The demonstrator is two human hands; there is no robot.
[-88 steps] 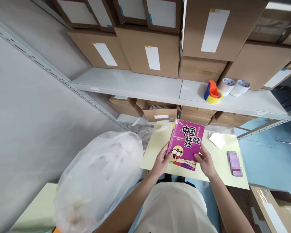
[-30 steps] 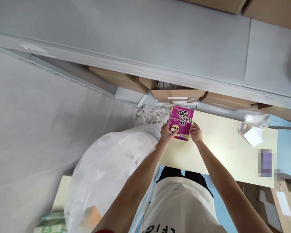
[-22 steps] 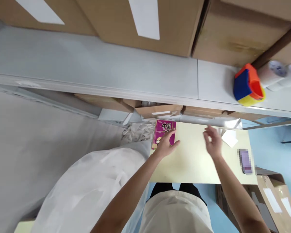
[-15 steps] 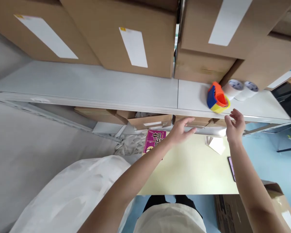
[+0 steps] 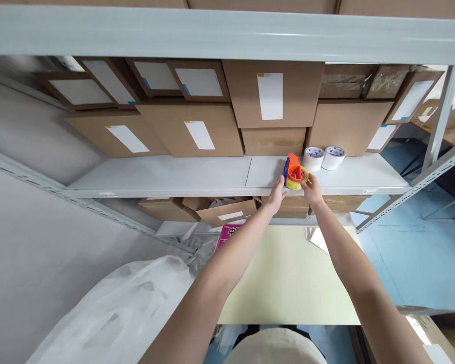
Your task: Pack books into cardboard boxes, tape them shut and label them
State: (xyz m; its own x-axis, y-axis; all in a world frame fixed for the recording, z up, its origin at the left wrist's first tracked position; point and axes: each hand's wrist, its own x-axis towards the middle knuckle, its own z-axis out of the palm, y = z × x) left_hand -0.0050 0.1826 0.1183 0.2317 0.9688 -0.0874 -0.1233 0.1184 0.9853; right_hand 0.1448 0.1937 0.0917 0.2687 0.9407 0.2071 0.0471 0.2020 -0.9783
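An orange and blue tape dispenser [image 5: 294, 167] with a yellow roll of tape stands at the front of the grey shelf [image 5: 174, 174]. At its lower left is my left hand [image 5: 276, 196], with the fingers stretched out and the thumb apart. On the opposite side, my right hand [image 5: 313, 192] has its fingertips bent against the yellow roll; part of the grip is hidden. Two white tape rolls [image 5: 323, 158] stand on the shelf just right of the dispenser.
Cardboard boxes [image 5: 197, 136] with white labels line the shelf. Below is a pale yellow table [image 5: 284, 283] with a purple book [image 5: 224, 233] and white papers [image 5: 318, 239]. A big white bag [image 5: 125, 308] bulges at left; an open carton [image 5: 440, 328] stands lower right.
Both hands have moved in to the tape dispenser, and my right hand has closed on its roll. The view has tilted up, showing more of the shelves.
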